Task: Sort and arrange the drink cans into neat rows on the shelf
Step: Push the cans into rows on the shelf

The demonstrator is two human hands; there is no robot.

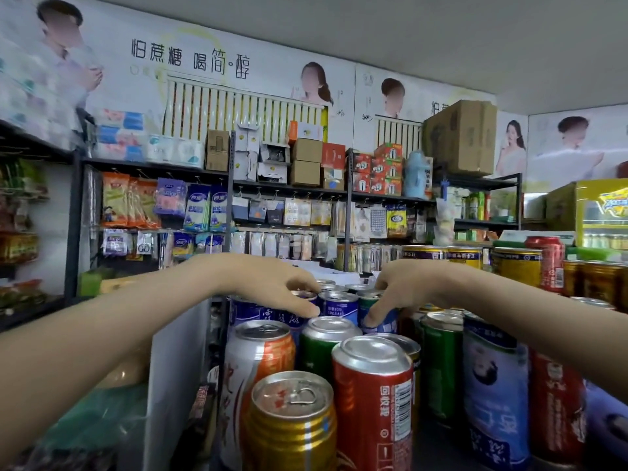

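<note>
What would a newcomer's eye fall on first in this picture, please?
Two hands meet mid-frame over the cans: the left hand grips a blue can, and the right hand pinches a green-blue can near it. Closest to the camera stand a red can and a gold can. A big cardboard box tops the far rack at upper right.

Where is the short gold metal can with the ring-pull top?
In the head view the short gold metal can stands bottom centre, nearest the camera, just left of the tall red can and in front of the white-and-orange can.
</note>
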